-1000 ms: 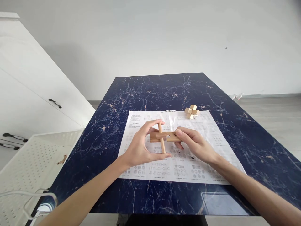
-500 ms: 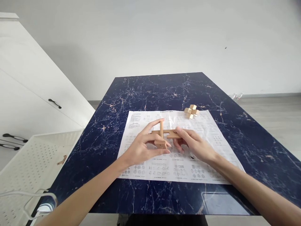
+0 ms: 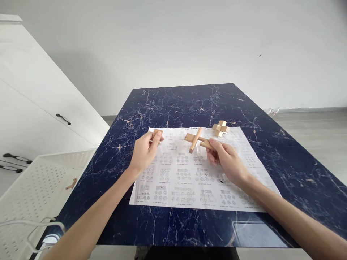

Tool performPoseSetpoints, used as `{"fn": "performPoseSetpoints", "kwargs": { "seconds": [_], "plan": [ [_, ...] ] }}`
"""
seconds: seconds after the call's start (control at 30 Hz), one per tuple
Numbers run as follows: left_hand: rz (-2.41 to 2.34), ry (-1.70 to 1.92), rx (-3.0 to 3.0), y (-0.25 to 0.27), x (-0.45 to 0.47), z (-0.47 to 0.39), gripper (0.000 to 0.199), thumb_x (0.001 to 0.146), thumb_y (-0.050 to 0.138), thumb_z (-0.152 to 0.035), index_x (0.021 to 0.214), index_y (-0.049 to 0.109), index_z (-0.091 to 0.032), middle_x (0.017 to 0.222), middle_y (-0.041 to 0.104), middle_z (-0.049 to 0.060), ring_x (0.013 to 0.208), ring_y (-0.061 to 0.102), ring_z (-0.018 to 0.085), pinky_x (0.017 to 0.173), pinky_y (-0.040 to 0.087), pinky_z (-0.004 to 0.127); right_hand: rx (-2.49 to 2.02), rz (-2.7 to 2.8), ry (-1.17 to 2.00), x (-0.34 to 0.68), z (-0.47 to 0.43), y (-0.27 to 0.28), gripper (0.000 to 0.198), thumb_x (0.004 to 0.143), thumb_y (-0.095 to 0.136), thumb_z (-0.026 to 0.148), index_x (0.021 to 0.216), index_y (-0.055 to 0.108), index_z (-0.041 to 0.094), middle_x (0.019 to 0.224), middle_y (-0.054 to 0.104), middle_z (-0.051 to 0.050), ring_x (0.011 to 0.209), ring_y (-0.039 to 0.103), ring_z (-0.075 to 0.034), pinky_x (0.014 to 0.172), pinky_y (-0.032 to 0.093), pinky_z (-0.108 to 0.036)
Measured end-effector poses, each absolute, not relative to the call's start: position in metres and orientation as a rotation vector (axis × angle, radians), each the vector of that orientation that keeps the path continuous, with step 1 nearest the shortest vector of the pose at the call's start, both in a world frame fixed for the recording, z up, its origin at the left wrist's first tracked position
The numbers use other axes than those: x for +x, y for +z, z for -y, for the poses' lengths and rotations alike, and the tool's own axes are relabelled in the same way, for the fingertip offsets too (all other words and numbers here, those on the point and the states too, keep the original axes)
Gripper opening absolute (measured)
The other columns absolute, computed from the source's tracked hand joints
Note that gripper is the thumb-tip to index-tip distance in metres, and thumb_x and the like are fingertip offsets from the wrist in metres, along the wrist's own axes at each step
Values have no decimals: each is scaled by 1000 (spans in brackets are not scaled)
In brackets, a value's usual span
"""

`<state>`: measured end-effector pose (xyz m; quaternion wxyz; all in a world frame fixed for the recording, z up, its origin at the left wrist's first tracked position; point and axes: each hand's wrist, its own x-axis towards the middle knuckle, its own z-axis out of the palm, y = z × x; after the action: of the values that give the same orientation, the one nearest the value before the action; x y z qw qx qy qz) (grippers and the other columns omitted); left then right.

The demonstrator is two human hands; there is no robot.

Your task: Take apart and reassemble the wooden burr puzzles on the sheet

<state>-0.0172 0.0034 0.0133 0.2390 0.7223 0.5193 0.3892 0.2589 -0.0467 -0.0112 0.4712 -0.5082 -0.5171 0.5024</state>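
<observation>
My left hand, closed, pinches a small wooden block over the left side of the printed sheet; fingers hide most of the block. To the right, my right hand grips the right end of a flat, notched wooden puzzle piece. A thin wooden stick crosses that piece at its middle, sticking out on both sides. The two hands are well apart. Just beyond my right hand, an interlocked wooden puzzle rests on the sheet's back edge.
Under the sheet is a dark blue marble-patterned table. A flat rectangular pad lies at its front right edge. Left of the table stand a white perforated basket holding a small wooden piece, a white cable and a white cabinet.
My left hand has moved left and away, taking the block off the crossed pieces. In my right hand the notched piece and stick have turned and now show free of the left hand.
</observation>
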Motion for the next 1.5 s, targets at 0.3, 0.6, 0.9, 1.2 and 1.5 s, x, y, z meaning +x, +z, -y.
{"fn": "performPoseSetpoints", "kwargs": {
  "seconds": [0.3, 0.6, 0.9, 1.2, 1.5],
  "plan": [
    [-1190, 1128, 2269, -3, -18, -6, 42, 109, 50, -53, 140, 54, -24, 145, 57, 15, 137, 56, 31, 119, 45, 56, -1136, 1570, 1270, 254, 54, 2, 57, 110, 42, 63, 70, 50, 23, 58, 52, 2, 54, 45, -14, 62, 38, -33],
    [-662, 773, 2096, 9, 5, 23, 114, 64, 100, -53, 159, 40, -35, 159, 51, 15, 146, 52, 41, 121, 45, 61, -1026, 1737, 1419, 255, 57, 1, 57, 111, 41, 62, 71, 52, 23, 58, 54, 3, 53, 44, -14, 59, 38, -31],
    [-682, 1023, 2117, 13, 8, 22, 84, 63, 98, -41, 136, 59, -25, 125, 71, 10, 116, 69, 33, 105, 56, 54, -1075, 1612, 1403, 260, 52, -4, 58, 108, 47, 64, 67, 51, 23, 51, 47, 4, 46, 35, -12, 50, 29, -31],
    [-788, 1085, 2089, 19, -9, 10, 66, 74, 88, -40, 132, 61, -24, 126, 72, 11, 116, 70, 31, 105, 57, 51, -1077, 1325, 1319, 277, 39, -7, 61, 105, 55, 63, 58, 44, 25, 50, 36, 5, 46, 26, -12, 50, 24, -33],
    [-1175, 609, 2590, 3, -28, -14, 88, 77, 85, -54, 152, 49, -25, 146, 61, 15, 142, 50, 42, 121, 37, 65, -1333, 1632, 1275, 268, 44, 2, 59, 105, 48, 69, 67, 53, 24, 52, 48, 3, 46, 37, -12, 52, 32, -32]
  ]
}}
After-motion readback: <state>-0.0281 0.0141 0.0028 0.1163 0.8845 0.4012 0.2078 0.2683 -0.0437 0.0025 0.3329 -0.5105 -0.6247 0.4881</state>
